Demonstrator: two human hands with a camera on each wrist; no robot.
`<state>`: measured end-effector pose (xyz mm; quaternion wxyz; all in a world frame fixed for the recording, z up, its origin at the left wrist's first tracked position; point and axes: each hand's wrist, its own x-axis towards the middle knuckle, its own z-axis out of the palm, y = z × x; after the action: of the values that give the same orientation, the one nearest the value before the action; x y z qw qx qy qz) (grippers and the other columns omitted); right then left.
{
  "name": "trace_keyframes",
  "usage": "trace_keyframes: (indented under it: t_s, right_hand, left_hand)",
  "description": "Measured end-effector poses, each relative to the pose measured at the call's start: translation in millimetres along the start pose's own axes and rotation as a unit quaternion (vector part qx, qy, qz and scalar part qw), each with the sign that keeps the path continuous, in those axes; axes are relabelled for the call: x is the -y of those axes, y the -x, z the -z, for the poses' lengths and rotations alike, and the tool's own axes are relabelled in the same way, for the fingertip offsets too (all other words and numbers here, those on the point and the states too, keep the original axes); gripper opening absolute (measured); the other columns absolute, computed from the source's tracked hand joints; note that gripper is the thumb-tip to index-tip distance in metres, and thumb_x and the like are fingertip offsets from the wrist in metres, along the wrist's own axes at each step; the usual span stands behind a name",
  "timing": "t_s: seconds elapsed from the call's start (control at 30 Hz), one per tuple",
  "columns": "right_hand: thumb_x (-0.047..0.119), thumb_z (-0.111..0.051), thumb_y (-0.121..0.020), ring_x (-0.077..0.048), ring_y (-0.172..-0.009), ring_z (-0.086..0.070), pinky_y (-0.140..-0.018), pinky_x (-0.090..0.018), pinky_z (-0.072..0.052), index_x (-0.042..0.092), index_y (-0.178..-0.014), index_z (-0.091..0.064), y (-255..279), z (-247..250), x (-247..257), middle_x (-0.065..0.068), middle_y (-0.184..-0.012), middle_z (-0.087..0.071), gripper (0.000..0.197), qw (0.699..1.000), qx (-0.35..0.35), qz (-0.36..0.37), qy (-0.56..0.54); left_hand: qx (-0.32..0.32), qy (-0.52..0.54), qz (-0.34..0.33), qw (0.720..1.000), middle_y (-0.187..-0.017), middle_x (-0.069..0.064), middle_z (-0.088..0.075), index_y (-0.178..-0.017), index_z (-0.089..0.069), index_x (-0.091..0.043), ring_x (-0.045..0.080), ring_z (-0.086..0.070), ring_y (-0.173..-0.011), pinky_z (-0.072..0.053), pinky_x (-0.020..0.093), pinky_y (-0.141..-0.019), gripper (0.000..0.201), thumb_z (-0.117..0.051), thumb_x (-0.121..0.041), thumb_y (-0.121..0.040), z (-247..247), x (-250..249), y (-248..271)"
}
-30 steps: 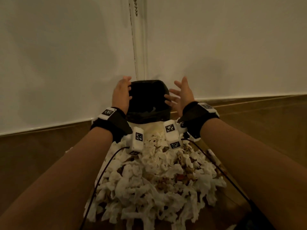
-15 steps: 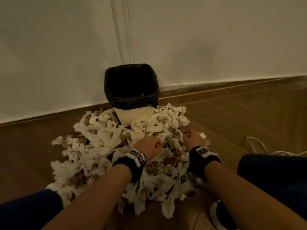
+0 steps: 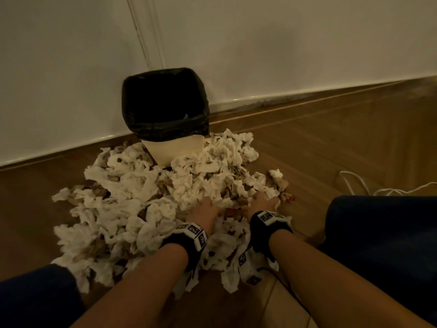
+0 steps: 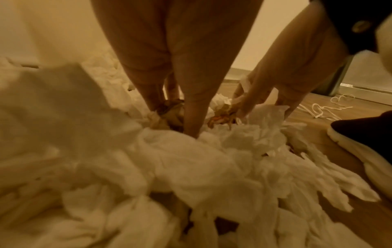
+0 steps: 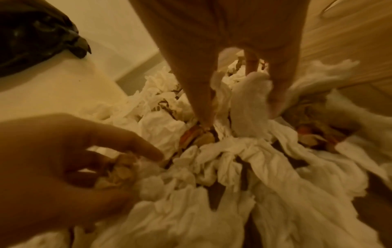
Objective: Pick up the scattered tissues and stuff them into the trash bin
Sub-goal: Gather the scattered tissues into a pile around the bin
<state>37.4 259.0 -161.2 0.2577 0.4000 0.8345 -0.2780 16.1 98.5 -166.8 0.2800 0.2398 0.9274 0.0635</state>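
A trash bin with a black liner stands against the wall, its mouth open. A big heap of white tissues, mixed with brownish scraps, spreads over the floor in front of it. My left hand is dug into the near right part of the heap; in the right wrist view the left hand curls round crumpled tissue and scraps. Just to its right, my right hand is also in the heap. Its fingers and thumb pinch a tuft of white tissue.
White wall and skirting run behind the bin. The floor is wood. A white cable lies at the right. My knees in dark trousers flank the heap, and a dark shoe with a white sole sits beside it.
A second ago both hands were up at the bin's rim. They dropped to the heap and now reach deeper into it, fingers closing on tissue.
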Motion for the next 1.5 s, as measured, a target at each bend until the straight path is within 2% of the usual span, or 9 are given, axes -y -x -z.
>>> trace_keyframes:
  t_s: [0.33, 0.47, 0.57, 0.8, 0.97, 1.17, 1.27, 1.37, 1.5]
  right_hand:
    - [0.019, -0.051, -0.095, -0.031, -0.112, -0.056, -0.086, -0.031, -0.042, 0.003, -0.122, -0.060, 14, 32, 6, -0.013, -0.115, -0.064, 0.032, 0.945, -0.137, 0.095, -0.283]
    - [0.020, -0.033, -0.102, -0.034, -0.117, -0.050, -0.096, -0.043, -0.044, -0.001, -0.128, -0.050, 15, 42, 23, -0.016, -0.125, -0.053, 0.037, 0.862, -0.022, 0.010, -0.507]
    - [0.041, -0.033, -0.100, -0.025, -0.087, -0.056, -0.068, -0.033, -0.048, 0.015, -0.121, -0.052, 11, 45, 24, -0.003, -0.105, -0.055, 0.039, 0.771, 0.109, -0.020, -0.627]
    - [0.034, -0.033, -0.101, -0.028, -0.141, -0.027, -0.112, -0.040, -0.029, 0.010, -0.149, -0.021, 9, 44, 25, -0.005, -0.155, -0.022, 0.055, 0.852, 0.099, 0.017, -0.514]
    - [0.030, -0.034, -0.102, -0.019, -0.094, -0.064, -0.064, -0.025, -0.053, 0.010, -0.125, -0.049, 7, 43, 23, -0.007, -0.119, -0.055, 0.034, 0.826, 0.101, 0.043, -0.553]
    - [0.039, -0.036, -0.100, -0.035, -0.122, -0.049, -0.088, -0.037, -0.043, 0.008, -0.139, -0.041, 12, 44, 26, -0.016, -0.143, -0.043, 0.050, 0.840, 0.105, 0.022, -0.532]
    - [0.068, -0.036, -0.087, -0.032, -0.123, -0.049, -0.099, -0.047, -0.042, 0.017, -0.142, -0.039, 13, 48, 33, -0.010, -0.137, -0.050, 0.075, 0.793, 0.168, -0.009, -0.586]
    - [0.067, -0.047, -0.083, -0.025, -0.088, -0.063, -0.070, -0.038, -0.053, 0.022, -0.127, -0.048, 20, 55, 41, -0.005, -0.101, -0.065, 0.063, 0.756, 0.196, 0.015, -0.625]
    - [0.044, -0.054, -0.088, -0.031, -0.112, -0.055, -0.110, -0.051, -0.031, 0.015, -0.124, -0.057, 29, 59, 52, -0.013, -0.126, -0.057, 0.046, 0.672, 0.312, 0.043, -0.670]
  left_hand:
    - [-0.163, 0.335, 0.074, 0.925, -0.125, 0.007, -0.059, -0.128, -0.055, -0.016, 0.020, -0.058, -0.109, -0.041, 0.021, -0.082, 0.041, -0.063, -0.021, -0.088, 31, 17, -3]
    - [-0.154, 0.470, 0.086, 0.865, -0.142, 0.011, -0.045, -0.128, -0.055, -0.012, 0.029, -0.044, -0.128, -0.038, 0.033, -0.103, 0.035, -0.035, -0.010, -0.100, 46, 17, -3]
    - [-0.149, 0.548, 0.091, 0.818, -0.137, 0.009, -0.049, -0.124, -0.056, -0.013, 0.022, -0.049, -0.119, -0.044, 0.033, -0.097, 0.031, -0.040, -0.024, -0.100, 57, 18, -4]
    - [-0.171, 0.560, 0.118, 0.802, -0.106, 0.016, -0.060, -0.132, -0.053, -0.011, 0.025, -0.054, -0.098, -0.045, 0.034, -0.089, 0.042, -0.057, -0.007, -0.090, 63, 33, -1]
    - [-0.153, 0.568, 0.089, 0.804, -0.076, -0.004, -0.047, -0.127, -0.058, -0.015, 0.008, -0.043, -0.069, -0.040, 0.018, -0.066, 0.037, -0.046, -0.004, -0.093, 63, 41, 2]
    - [-0.184, 0.638, 0.127, 0.737, -0.128, 0.014, -0.057, -0.118, -0.059, -0.014, 0.033, -0.056, -0.113, -0.047, 0.048, -0.098, 0.025, -0.045, -0.017, -0.098, 67, 37, 3]
    - [-0.196, 0.647, 0.158, 0.719, -0.122, 0.019, -0.059, -0.114, -0.061, -0.015, 0.041, -0.057, -0.108, -0.051, 0.051, -0.089, 0.038, -0.048, -0.045, -0.093, 69, 35, 2]
    - [-0.208, 0.687, 0.174, 0.674, -0.113, 0.011, -0.064, -0.112, -0.063, -0.016, 0.030, -0.063, -0.098, -0.057, 0.041, -0.072, 0.053, -0.052, -0.060, -0.084, 75, 33, 3]
    - [-0.159, 0.769, 0.118, 0.608, -0.120, 0.010, -0.063, -0.116, -0.062, -0.014, 0.029, -0.058, -0.114, -0.045, 0.046, -0.099, 0.033, -0.060, -0.034, -0.090, 86, 37, 3]
